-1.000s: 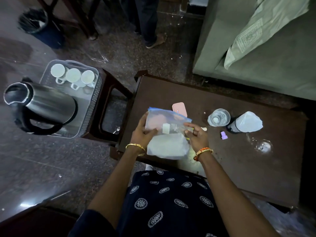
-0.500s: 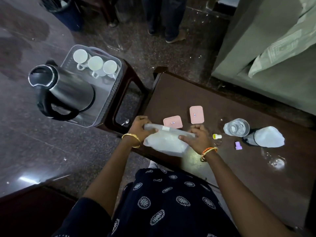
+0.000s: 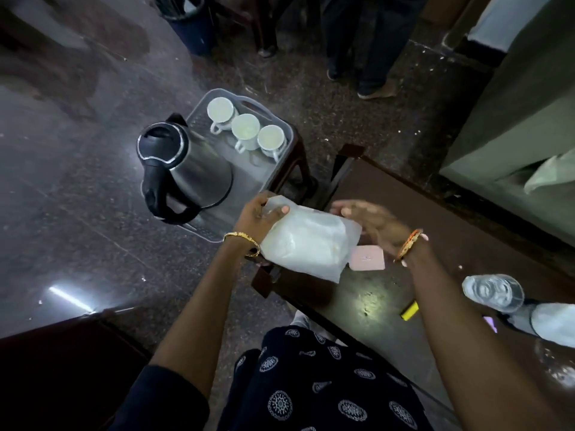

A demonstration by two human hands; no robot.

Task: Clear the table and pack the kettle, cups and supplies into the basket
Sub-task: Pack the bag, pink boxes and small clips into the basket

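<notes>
My left hand [image 3: 259, 217] grips one end of a translucent zip bag [image 3: 308, 241] holding white contents, above the left end of the dark brown table [image 3: 435, 231]. Open-fingered, my right hand [image 3: 370, 225] is at the bag's far side, touching or just off it. To the left, a grey plastic basket [image 3: 287, 136] on a small stool holds a steel kettle [image 3: 186, 169] with a black handle and three white cups [image 3: 245, 129]. A pink packet [image 3: 368, 258] lies on the table under my right wrist.
On the table at the right are a clear glass [image 3: 494, 292], a tied white bag [image 3: 553, 321], a small yellow piece [image 3: 409, 311] and a purple piece [image 3: 490, 323]. A green sofa [image 3: 513, 104] stands behind the table. A person's legs [image 3: 370, 51] and a bin [image 3: 189, 23] are beyond the basket.
The zip bag has been lifted off the table and carried left toward the basket. My right hand's hold on it has loosened. The view swung left.
</notes>
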